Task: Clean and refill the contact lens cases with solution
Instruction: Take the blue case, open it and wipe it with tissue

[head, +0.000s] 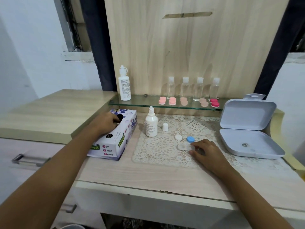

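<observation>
The right hand [206, 152] lies on the lace mat [156, 146], its thumb and forefinger pinching the near end of the clear case [182, 146]; the other fingers are loosely curled behind. The case lies flat on the mat just left of the fingertips, both wells uncovered. Just beyond the fingertips sits the blue lid [190, 139], and a little left of that the white lid [178, 137], both apart from the case. Farther off, up and to the left of this hand, the bottle [151, 125] stands upright at the mat's edge with its nozzle bare, and its cap [165, 127] stands just beside it. Right of the hand, well apart, a grey box [247, 113] rests with its lid thrown open. The left hand [107, 121] reaches across the top of the tissue box [115, 142], fingers curled down at the dark slot; whether they grip a tissue cannot be told, since the fingertips are hidden there. Beyond both hands a glass shelf [140, 104] carries a tall bottle [124, 85], four clear bottles [185, 86] and a row of pink cases [172, 101].
</observation>
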### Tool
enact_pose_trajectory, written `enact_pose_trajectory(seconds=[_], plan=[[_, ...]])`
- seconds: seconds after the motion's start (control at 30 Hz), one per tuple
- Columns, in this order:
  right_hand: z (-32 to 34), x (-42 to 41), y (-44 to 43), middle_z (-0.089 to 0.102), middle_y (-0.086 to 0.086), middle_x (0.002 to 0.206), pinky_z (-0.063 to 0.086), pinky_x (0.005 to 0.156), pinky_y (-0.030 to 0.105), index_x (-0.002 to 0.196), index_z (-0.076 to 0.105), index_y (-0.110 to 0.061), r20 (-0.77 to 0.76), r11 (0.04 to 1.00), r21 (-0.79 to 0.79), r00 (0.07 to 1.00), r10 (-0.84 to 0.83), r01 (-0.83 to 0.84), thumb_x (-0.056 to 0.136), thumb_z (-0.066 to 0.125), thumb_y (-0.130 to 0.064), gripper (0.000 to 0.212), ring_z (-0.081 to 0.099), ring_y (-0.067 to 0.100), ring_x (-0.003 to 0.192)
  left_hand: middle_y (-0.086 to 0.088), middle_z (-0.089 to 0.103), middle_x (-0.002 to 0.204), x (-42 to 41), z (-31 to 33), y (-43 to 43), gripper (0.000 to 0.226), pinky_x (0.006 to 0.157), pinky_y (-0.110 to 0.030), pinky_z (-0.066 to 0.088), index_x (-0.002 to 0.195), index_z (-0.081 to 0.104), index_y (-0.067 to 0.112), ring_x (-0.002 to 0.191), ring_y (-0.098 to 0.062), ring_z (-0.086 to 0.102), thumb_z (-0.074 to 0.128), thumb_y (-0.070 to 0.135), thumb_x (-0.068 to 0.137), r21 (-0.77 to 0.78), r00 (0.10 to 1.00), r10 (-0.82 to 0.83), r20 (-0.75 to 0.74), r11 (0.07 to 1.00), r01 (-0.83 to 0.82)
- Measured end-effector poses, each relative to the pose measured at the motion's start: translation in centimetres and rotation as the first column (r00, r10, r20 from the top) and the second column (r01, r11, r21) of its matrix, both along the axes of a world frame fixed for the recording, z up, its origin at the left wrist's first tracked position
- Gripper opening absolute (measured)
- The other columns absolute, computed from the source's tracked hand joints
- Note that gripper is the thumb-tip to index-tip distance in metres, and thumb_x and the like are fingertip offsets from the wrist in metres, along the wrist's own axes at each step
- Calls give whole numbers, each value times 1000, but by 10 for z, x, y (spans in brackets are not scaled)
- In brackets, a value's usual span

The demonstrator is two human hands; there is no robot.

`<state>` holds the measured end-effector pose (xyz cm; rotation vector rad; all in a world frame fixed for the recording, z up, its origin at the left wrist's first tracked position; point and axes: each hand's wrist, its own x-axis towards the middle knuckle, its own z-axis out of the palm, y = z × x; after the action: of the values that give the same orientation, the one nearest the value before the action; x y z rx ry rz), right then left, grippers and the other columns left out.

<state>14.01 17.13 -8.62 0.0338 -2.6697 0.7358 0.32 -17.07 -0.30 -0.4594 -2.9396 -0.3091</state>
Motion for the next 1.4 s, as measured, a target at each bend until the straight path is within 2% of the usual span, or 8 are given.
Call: enact_pose_trajectory(seconds=[0.1, 0.23, 0.43, 0.7, 0.9, 1.0, 1.23, 1.4], plan=[[0, -1, 1, 58, 1, 96, 26, 71, 19, 112, 65, -18, -1, 1000, 2, 1000, 4, -4, 85, 65, -29, 29, 48, 17, 94, -9, 64, 115, -15, -1, -2, 27, 81, -28, 44, 112, 68, 14, 100, -23, 56, 53, 22, 92, -69, 997, 13, 73, 998, -8], [0, -1, 0, 58, 1, 96, 26, 71, 19, 112, 66, -17, -12, 1000, 1, 1000, 5, -5, 85, 65, -28, 29, 48, 16, 93, -10, 65, 110, -28, -3, -4, 27, 77, -28, 43, 110, 68, 13, 95, -23, 57, 50, 22, 92, -165, 995, 25, 101, 986, -8], [-1, -1, 1, 58, 1, 95, 29, 74, 21, 111, 66, -18, -11, 1000, -15, 1000, 6, -6, 85, 65, -28, 28, 47, 16, 94, -10, 66, 102, -35, -11, -6, 27, 78, -35, 51, 100, 69, 13, 90, -25, 59, 46, 22, 89, -239, 998, 68, 16, 969, -62], [-1, 0, 0, 56, -1, 97, 28, 74, 21, 113, 65, -18, 0, 1000, -14, 1000, 4, -4, 86, 64, -30, 30, 44, 13, 95, -10, 65, 98, -34, -17, -8, 26, 73, -34, 52, 94, 71, 12, 88, -26, 59, 47, 22, 89, -274, 997, 54, -48, 960, -65], [-1, -1, 1, 54, -3, 95, 31, 77, 23, 113, 65, -18, 9, 1000, -17, 1000, 0, 0, 86, 64, -30, 30, 46, 16, 97, -7, 62, 101, -33, -14, -4, 24, 70, -32, 50, 107, 56, 21, 90, -23, 57, 38, 29, 94, -370, 999, -8, -32, 929, -4], [-2, -1, 1, 54, -3, 93, 34, 80, 25, 111, 66, -18, 6, 1000, -18, 1000, 6, -6, 85, 65, -30, 29, 49, 19, 97, -3, 62, 102, -33, -16, 0, 22, 65, -29, 43, 104, 57, 19, 93, -22, 57, 39, 25, 93, -410, 998, 48, -44, 910, -62], [-1, -1, 1, 54, -4, 92, 33, 78, 25, 111, 65, -19, 3, 1000, -12, 1000, 7, -7, 85, 64, -31, 28, 48, 17, 95, -5, 65, 97, -31, -17, -2, 24, 61, -26, 39, 97, 66, 17, 89, -23, 59, 43, 21, 89, -337, 995, 47, -87, 939, -74], [-1, -1, 1, 54, -4, 93, 31, 77, 24, 112, 65, -19, 5, 1000, -9, 1000, 6, -6, 85, 64, -31, 29, 47, 16, 95, -4, 65, 104, -30, -12, -3, 23, 74, -31, 48, 94, 69, 18, 91, -22, 57, 46, 18, 90, -148, 999, 41, -31, 988, -45]])
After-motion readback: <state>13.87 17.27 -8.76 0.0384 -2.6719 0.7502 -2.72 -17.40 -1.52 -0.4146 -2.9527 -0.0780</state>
